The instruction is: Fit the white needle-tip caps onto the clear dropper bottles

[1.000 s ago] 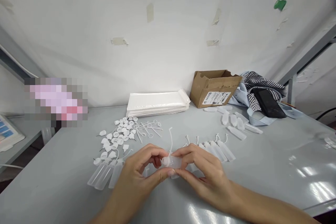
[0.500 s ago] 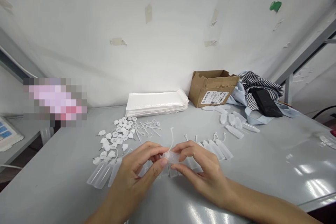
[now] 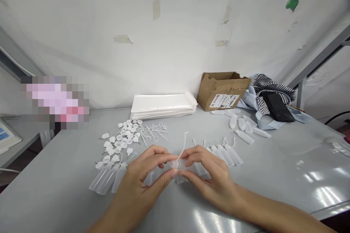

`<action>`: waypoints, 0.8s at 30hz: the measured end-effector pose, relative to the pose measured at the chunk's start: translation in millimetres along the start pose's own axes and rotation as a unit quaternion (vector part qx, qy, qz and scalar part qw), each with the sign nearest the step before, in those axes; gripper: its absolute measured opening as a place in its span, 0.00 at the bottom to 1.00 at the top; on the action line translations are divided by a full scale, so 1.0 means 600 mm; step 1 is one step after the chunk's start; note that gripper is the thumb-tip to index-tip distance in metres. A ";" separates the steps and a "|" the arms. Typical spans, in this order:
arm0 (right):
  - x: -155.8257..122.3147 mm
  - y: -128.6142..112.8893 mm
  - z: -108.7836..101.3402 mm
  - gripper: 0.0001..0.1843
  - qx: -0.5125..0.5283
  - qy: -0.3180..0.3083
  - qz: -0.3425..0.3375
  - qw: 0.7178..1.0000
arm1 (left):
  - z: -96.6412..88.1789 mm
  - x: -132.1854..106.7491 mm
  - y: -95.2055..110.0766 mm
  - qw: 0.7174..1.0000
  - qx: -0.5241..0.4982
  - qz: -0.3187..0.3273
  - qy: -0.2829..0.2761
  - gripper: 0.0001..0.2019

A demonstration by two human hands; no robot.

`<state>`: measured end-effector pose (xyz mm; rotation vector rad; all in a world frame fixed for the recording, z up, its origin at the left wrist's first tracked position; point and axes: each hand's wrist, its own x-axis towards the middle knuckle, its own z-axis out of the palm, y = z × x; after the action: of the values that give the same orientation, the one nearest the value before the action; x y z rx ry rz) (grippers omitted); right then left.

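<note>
Both my hands meet just above the grey table point(image 3: 273, 174) at the front centre. My left hand point(image 3: 144, 184) pinches the mouth end of a small clear plastic tube point(image 3: 177, 164), and my right hand point(image 3: 212, 178) grips its body. A thin white strap point(image 3: 183, 145) stands up from the tube's mouth between my fingertips. Under and beside my hands lie more clear tubes point(image 3: 105, 181). A row of tubes with caps fitted point(image 3: 228, 154) lies just right of my right hand. Loose white caps point(image 3: 120, 143) are scattered beyond my left hand.
A stack of white padded envelopes point(image 3: 163, 105) lies by the wall. An open cardboard box point(image 3: 222, 90) stands to its right, beside striped cloth point(image 3: 269, 89) with a black phone point(image 3: 277, 106) on it. More tubes point(image 3: 247, 129) lie in front of the box.
My hands have kept hold of the same tube and shifted slightly. The white strap now stands further to the right and leans more.
</note>
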<state>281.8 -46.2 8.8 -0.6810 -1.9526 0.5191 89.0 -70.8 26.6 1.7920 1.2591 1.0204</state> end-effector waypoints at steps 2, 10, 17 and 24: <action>0.001 -0.001 0.001 0.09 0.029 0.003 0.027 0.999 | -0.001 0.001 0.002 1.000 0.001 0.006 -0.003 0.09; 0.023 -0.008 -0.018 0.13 0.330 -0.147 0.290 0.886 | -0.019 0.005 0.019 0.993 -0.049 0.007 -0.103 0.07; 0.022 -0.005 -0.016 0.20 0.493 -0.144 0.328 0.793 | -0.014 0.004 0.025 0.998 -0.032 0.010 -0.060 0.06; 0.025 -0.006 -0.012 0.19 0.473 -0.130 0.283 0.824 | -0.010 0.002 0.020 0.998 0.013 0.058 -0.026 0.07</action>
<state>281.9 -38.8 24.1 -0.5167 -1.3963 1.8722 88.4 -72.4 39.8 1.9186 1.1537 1.0189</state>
